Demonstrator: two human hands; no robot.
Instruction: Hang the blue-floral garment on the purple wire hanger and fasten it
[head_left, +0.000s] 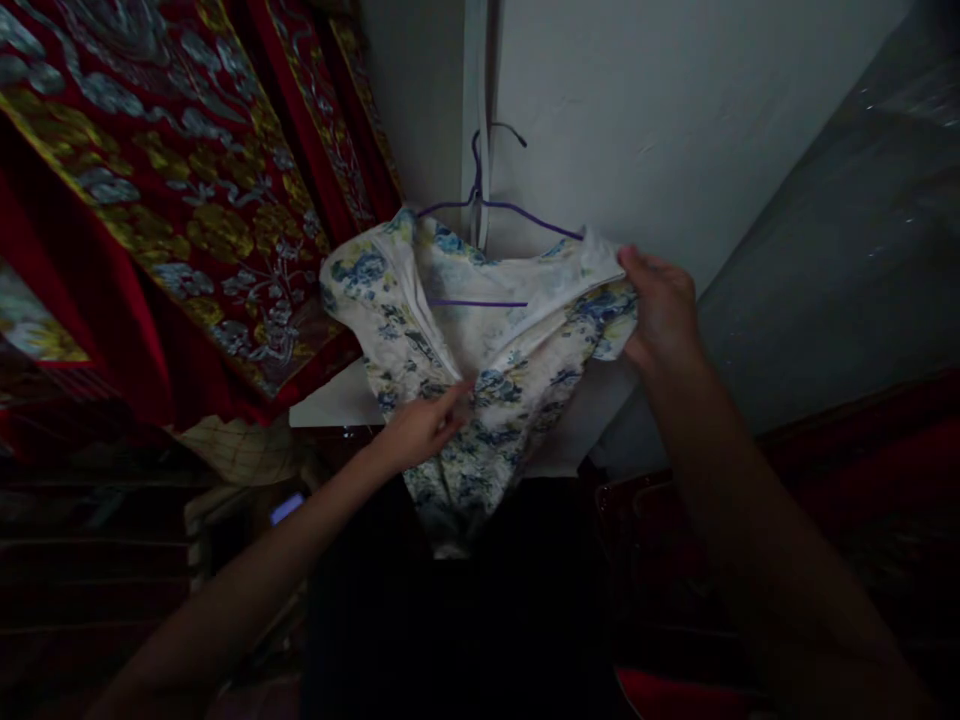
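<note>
A white garment with blue and yellow flowers (495,430) hangs in front of me, its neckline open in a V. Inside its shoulders sits a purple wire hanger (517,208), whose hook points up and to the right. My left hand (427,425) pinches the front of the garment at the bottom of the V. My right hand (664,310) is closed on the shoulder and sleeve at the right side, pulling that side outward. The lower end of the garment narrows into the dark below.
Red cloth embroidered in gold and silver (225,200) hangs at the left. Behind the hanger is a pale wall (637,120) with a vertical strip (475,100). Clear plastic sheeting (847,230) covers the right side. A small lit screen (287,508) shows at lower left.
</note>
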